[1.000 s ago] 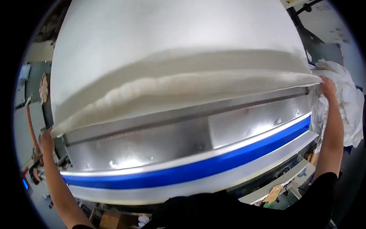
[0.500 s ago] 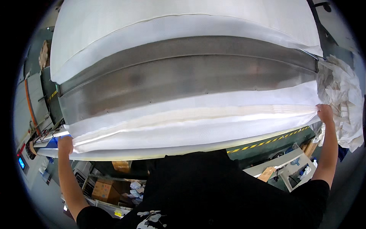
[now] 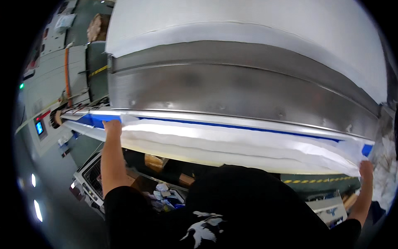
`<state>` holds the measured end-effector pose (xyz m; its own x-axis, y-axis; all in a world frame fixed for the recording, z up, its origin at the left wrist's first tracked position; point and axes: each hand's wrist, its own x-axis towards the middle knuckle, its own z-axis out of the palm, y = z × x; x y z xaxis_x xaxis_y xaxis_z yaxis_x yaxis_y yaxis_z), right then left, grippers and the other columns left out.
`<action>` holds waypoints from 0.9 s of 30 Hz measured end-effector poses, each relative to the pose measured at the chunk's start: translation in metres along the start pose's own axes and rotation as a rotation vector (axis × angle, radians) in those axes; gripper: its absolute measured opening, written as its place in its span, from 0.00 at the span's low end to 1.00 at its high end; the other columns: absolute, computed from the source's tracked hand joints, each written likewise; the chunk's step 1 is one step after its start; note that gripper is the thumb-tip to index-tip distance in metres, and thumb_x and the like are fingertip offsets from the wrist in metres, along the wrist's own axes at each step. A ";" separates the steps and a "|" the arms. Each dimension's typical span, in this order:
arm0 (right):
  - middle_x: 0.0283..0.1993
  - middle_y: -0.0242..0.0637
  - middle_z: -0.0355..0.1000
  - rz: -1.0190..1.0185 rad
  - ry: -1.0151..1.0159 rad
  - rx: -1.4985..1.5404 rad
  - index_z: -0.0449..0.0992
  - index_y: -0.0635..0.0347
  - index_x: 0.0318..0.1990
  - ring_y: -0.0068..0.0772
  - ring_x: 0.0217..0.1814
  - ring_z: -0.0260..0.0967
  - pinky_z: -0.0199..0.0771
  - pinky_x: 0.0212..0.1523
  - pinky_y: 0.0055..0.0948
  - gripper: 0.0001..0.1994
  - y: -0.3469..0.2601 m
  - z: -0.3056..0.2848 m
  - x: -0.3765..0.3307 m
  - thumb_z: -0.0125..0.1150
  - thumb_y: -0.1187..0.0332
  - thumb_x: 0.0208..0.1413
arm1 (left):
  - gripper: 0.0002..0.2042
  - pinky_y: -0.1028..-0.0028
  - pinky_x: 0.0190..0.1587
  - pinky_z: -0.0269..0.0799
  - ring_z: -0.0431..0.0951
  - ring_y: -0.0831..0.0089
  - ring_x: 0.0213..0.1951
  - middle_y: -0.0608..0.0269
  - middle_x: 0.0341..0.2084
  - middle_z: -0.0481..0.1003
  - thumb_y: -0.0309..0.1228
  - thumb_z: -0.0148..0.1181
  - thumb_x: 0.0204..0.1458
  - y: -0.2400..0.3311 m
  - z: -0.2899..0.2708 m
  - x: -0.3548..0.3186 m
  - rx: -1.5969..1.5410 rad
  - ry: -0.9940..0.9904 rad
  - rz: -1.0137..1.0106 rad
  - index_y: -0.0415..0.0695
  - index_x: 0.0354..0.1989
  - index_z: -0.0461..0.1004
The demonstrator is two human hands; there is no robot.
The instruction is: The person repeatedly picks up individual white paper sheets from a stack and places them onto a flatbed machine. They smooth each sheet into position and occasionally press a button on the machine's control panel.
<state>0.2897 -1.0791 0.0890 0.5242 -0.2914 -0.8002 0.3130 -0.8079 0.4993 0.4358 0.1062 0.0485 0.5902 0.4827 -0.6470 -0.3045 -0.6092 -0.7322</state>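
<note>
A long strip of white cloth (image 3: 232, 141) is stretched between my two hands, bunched into lengthwise folds. My left hand (image 3: 112, 128) grips its left end, beside a blue strip (image 3: 93, 120) on the rail. At the far right, my right hand (image 3: 366, 169) is closed on the other end, a little below the blue strip's right end. Along the cloth's far edge runs a silvery rail (image 3: 199, 118), and the blue shows between the two. Beyond the rail rises a bare grey metal plate (image 3: 240, 91). My fingertips are partly hidden by the folds.
A wide sheet of white fabric (image 3: 248, 12) lies past the plate. Crumpled white cloth (image 3: 385, 153) is heaped at the right. Below the near edge are a box of odds and ends (image 3: 166, 195) and a white shelf unit (image 3: 327, 209). A small lit screen (image 3: 39, 128) stands left.
The cloth has come off the metal plate toward me, uncovering the rail and the blue strip. Both hands still hold its ends. The view has shifted and turned.
</note>
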 end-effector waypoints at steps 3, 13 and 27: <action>0.34 0.49 0.74 0.028 0.023 0.182 0.75 0.62 0.32 0.50 0.41 0.71 0.72 0.42 0.44 0.07 -0.022 -0.028 -0.015 0.54 0.73 0.44 | 0.12 0.60 0.48 0.70 0.76 0.59 0.47 0.55 0.45 0.76 0.30 0.57 0.48 -0.023 -0.026 -0.018 -0.281 -0.067 -0.254 0.46 0.41 0.77; 0.35 0.53 0.72 0.069 0.033 0.369 0.70 0.65 0.33 0.56 0.42 0.69 0.70 0.42 0.46 0.09 -0.058 -0.072 -0.019 0.56 0.74 0.41 | 0.14 0.61 0.49 0.66 0.73 0.63 0.49 0.61 0.43 0.74 0.28 0.47 0.53 -0.019 -0.015 -0.034 -0.364 0.216 -0.180 0.54 0.47 0.72; 0.36 0.51 0.72 0.166 0.049 0.275 0.68 0.60 0.36 0.56 0.42 0.69 0.70 0.42 0.48 0.06 -0.027 -0.025 -0.019 0.52 0.72 0.50 | 0.14 0.64 0.50 0.63 0.70 0.63 0.48 0.62 0.41 0.71 0.20 0.54 0.44 0.002 -0.015 -0.030 -0.435 0.333 0.100 0.52 0.39 0.72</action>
<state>0.2911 -1.0387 0.0986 0.5897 -0.4110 -0.6952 -0.0019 -0.8615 0.5077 0.4280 0.0811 0.0698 0.8003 0.2270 -0.5549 -0.0764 -0.8794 -0.4700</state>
